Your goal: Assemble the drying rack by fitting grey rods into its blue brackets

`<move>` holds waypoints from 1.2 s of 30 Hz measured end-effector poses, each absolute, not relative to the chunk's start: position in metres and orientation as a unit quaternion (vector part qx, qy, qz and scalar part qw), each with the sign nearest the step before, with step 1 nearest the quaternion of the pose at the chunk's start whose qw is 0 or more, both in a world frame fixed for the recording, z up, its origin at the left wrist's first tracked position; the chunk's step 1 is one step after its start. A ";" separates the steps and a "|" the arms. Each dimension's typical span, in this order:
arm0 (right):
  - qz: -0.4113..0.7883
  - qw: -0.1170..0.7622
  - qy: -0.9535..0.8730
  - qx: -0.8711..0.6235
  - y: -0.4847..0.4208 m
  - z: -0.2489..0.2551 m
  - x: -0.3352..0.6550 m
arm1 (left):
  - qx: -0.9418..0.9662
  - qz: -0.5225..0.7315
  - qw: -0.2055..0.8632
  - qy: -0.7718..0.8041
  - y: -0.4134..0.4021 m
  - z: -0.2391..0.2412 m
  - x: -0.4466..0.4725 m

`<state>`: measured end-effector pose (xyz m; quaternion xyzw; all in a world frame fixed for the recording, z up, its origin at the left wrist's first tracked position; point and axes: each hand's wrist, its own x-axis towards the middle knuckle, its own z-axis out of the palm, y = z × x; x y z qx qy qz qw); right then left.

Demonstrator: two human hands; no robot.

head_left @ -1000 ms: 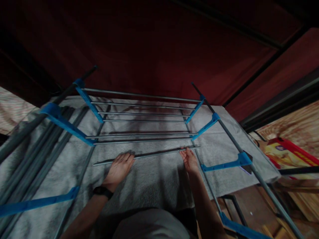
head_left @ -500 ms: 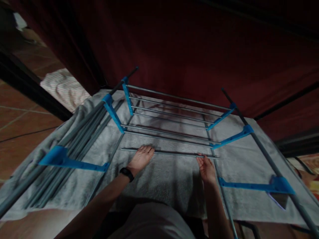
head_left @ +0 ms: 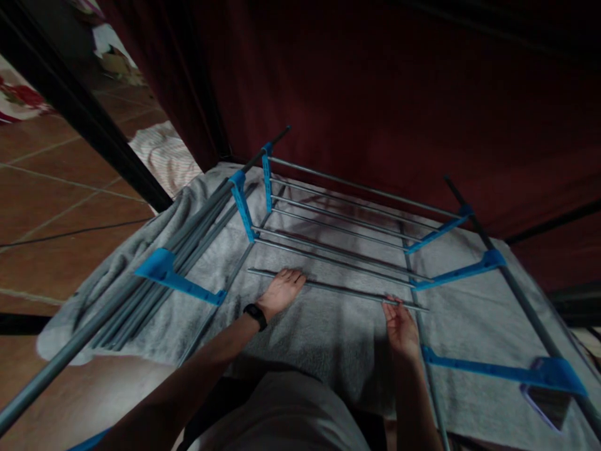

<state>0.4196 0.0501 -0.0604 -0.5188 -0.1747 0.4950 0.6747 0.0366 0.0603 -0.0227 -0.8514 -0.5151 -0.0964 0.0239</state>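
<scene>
We grip a loose rod [head_left: 345,290] with both hands, just on our side of the nearest fitted rods [head_left: 366,188] and roughly in line with them. Our left hand [head_left: 284,290], palm down, closes over it near its left end; the fingertips are partly hidden. Our right hand [head_left: 401,327] pinches it near the other end between thumb and fingers, palm turned up. The rod's right end crosses a lower tube [head_left: 437,407]. We wear a black watch [head_left: 256,316] on the left wrist. On either side, blue brackets [head_left: 460,272] join slanting poles to lower tubes. We see a bundle [head_left: 141,316] of grey poles lying on the blanket [head_left: 328,341] at left, and a phone [head_left: 547,406] partly under the near right bracket.
</scene>
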 end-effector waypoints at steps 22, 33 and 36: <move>0.487 0.731 -0.134 -0.459 0.053 -0.043 0.400 | -0.856 -0.219 0.053 -0.465 0.070 -0.039 0.021; 0.474 0.727 -0.147 -0.474 0.072 0.017 0.391 | -0.848 -0.248 0.050 -0.465 0.069 -0.036 0.015; 0.476 0.717 -0.175 -0.478 0.081 0.034 0.389 | -0.845 -0.255 0.056 -0.467 0.068 -0.033 0.014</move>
